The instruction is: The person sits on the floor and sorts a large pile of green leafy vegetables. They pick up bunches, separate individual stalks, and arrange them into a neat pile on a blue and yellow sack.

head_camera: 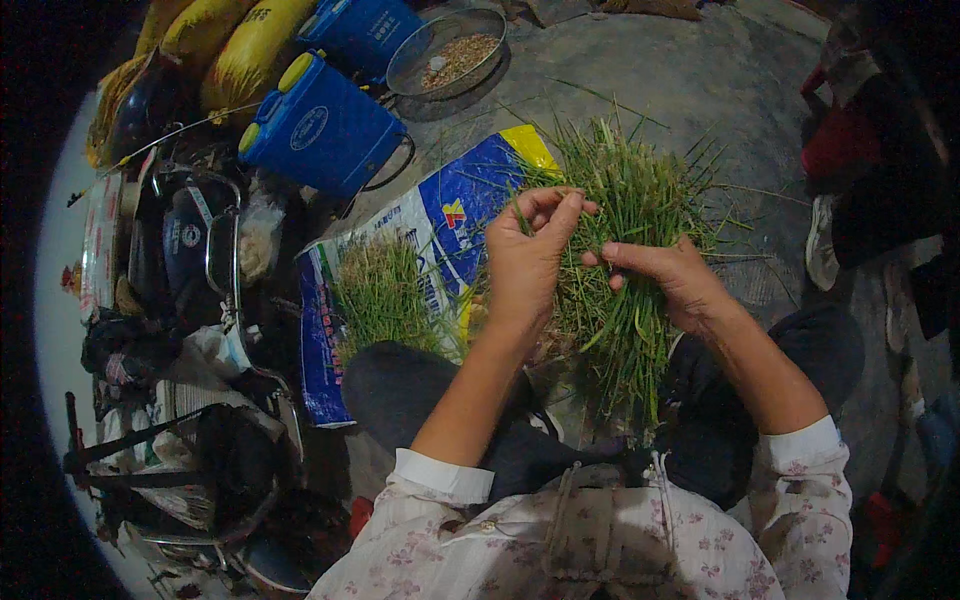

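Note:
A large loose bunch of thin green grass-like stalks [622, 172] lies before me, its lower ends hanging between my knees. My right hand [686, 281] is closed around part of this bunch, thumb on top and fingertips showing at the left side. Just left of the bunch, my left hand [532, 247] has thumb and index finger pinched together, and a thin green blade sticks out of its grip. A smaller heap of similar stalks [386, 292], paler at the tips, rests on a printed blue and white plastic sack [457, 180] by my left knee.
Blue sprayer tanks [322, 127] and a round sieve [446, 56] holding grain-like bits stand at upper left. Behind them are full yellow sacks [251, 56]. Metal-framed clutter [236, 247] lines the left side. A person's shoe [823, 244] is on the concrete floor [727, 82] at right.

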Demonstrator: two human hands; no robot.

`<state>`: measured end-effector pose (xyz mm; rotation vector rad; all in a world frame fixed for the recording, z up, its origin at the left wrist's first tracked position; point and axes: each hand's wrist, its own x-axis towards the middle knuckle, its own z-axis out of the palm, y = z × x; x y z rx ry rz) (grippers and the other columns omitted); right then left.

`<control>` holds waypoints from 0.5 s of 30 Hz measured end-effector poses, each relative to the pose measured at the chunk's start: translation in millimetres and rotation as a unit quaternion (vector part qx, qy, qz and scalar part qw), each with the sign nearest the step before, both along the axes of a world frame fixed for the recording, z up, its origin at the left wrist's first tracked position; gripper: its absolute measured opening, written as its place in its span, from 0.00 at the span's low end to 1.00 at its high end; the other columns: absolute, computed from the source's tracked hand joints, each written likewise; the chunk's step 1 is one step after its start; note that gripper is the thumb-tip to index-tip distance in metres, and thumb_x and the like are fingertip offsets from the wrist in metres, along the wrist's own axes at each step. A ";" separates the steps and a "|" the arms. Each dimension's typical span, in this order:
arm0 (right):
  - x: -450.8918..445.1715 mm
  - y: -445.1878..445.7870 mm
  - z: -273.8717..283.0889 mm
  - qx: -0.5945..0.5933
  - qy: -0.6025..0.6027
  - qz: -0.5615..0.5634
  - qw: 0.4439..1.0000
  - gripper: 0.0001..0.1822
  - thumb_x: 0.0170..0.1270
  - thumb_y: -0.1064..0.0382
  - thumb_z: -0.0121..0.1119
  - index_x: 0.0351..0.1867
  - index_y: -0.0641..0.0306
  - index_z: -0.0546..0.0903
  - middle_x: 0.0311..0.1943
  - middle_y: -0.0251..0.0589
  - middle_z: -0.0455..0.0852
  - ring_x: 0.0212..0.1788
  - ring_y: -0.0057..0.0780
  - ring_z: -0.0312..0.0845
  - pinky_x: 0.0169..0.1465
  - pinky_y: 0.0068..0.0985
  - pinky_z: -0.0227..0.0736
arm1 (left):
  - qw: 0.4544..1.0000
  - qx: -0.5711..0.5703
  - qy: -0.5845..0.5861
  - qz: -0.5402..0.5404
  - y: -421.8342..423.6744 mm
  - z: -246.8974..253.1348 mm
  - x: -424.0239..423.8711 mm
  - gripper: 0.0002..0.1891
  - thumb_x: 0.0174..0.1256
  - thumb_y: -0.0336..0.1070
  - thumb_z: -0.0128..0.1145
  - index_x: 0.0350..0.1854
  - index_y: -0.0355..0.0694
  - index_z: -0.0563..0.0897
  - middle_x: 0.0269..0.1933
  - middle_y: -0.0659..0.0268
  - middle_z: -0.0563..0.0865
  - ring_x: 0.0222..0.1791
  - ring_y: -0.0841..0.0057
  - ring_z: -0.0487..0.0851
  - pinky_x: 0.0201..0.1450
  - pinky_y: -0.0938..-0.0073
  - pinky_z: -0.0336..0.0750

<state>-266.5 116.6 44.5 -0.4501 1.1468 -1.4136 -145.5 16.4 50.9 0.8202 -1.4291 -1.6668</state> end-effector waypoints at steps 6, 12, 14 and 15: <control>-4.3 0.1 -3.4 -0.003 -0.006 -0.006 1.000 0.19 0.51 0.62 0.68 0.44 0.67 0.79 0.33 0.39 0.87 0.27 0.19 0.77 0.34 0.20 0.74 | 0.989 0.138 0.046 0.007 -6.5 1.4 8.1 0.07 0.60 0.34 0.61 0.38 0.39 0.80 0.35 0.68 0.85 0.17 0.94 0.65 0.17 0.90 0.55; -2.9 -0.3 6.0 -0.019 0.000 -0.017 1.000 0.17 0.51 0.61 0.68 0.41 0.67 0.80 0.32 0.39 0.86 0.27 0.18 0.76 0.34 0.19 0.74 | 0.979 0.163 0.108 0.061 -14.8 -0.5 8.9 0.09 0.59 0.34 0.62 0.40 0.39 0.78 0.35 0.68 0.84 0.14 0.93 0.63 0.14 0.90 0.52; -5.8 2.1 4.5 -0.005 0.007 -0.026 1.000 0.16 0.51 0.62 0.68 0.40 0.67 0.79 0.32 0.40 0.86 0.26 0.18 0.75 0.34 0.19 0.73 | 0.980 0.147 0.103 0.081 -31.8 -3.3 15.5 0.11 0.59 0.35 0.63 0.40 0.38 0.77 0.35 0.67 0.83 0.13 0.92 0.61 0.13 0.88 0.51; -5.9 3.4 2.0 0.006 0.006 -0.025 1.000 0.16 0.51 0.63 0.67 0.40 0.68 0.79 0.32 0.40 0.86 0.26 0.18 0.74 0.34 0.18 0.72 | 0.981 0.131 0.105 0.094 -41.4 -0.8 25.6 0.11 0.59 0.35 0.63 0.40 0.38 0.77 0.35 0.67 0.83 0.13 0.92 0.61 0.13 0.88 0.51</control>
